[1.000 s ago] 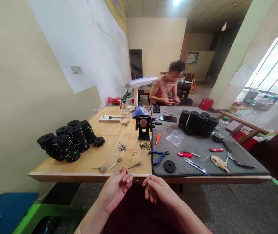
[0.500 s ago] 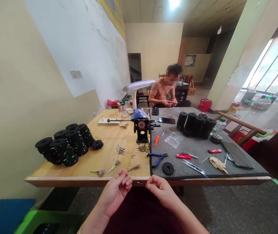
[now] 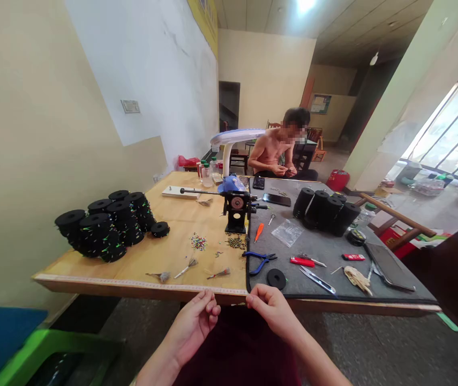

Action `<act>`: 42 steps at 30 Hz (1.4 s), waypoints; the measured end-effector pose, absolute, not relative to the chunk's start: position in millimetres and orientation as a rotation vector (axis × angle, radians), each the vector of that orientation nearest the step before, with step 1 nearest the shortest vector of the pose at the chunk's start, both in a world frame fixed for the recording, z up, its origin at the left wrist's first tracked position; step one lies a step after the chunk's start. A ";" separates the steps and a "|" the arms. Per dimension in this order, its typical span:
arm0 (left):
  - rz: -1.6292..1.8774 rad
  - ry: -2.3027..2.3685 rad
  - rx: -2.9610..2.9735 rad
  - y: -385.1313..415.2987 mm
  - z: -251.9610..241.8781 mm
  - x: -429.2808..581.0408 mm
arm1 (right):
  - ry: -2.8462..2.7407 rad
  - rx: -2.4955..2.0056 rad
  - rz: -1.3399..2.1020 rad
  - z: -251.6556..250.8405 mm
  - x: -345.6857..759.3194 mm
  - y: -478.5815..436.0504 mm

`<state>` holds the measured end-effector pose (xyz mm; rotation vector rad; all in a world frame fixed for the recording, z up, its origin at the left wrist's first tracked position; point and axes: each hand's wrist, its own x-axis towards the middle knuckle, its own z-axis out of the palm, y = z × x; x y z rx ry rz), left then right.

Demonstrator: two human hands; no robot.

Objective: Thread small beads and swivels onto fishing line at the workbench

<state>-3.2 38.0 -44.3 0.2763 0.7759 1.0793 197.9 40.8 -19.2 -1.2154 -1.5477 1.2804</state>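
My left hand is at the table's front edge, thumb and fingertips pinched together. Whatever it pinches is too fine to make out. Level with it and a short gap to the right, my right hand is also closed in a pinch, its contents too small to name. Just beyond the hands lie a small bundle of fine strands, blue-handled pliers and a black foam spool. Farther back are a pile of colourful beads and a heap of small brass-coloured parts.
Stacked black foam spools stand at left and at right. A black hand-cranked device and a desk lamp rise mid-table. Scissors, a red lighter and a tablet lie right. Opposite sits another person.
The view has shifted slightly, so the table appears tilted a little differently. Both my hands stay pinched in front of the table edge, moved slightly rightward in the picture.
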 end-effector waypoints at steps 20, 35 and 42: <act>0.947 0.953 1.413 34.1 -20.2 29.0 | -1.644 -1.231 1.675 -2.7 205.4 45.9; 0.782 0.805 1.142 36.6 -32.6 32.3 | -1.733 -1.219 1.569 -0.7 215.1 41.2; 0.775 0.854 1.331 37.7 -29.7 33.1 | -2.038 -1.310 1.244 4.7 217.2 37.2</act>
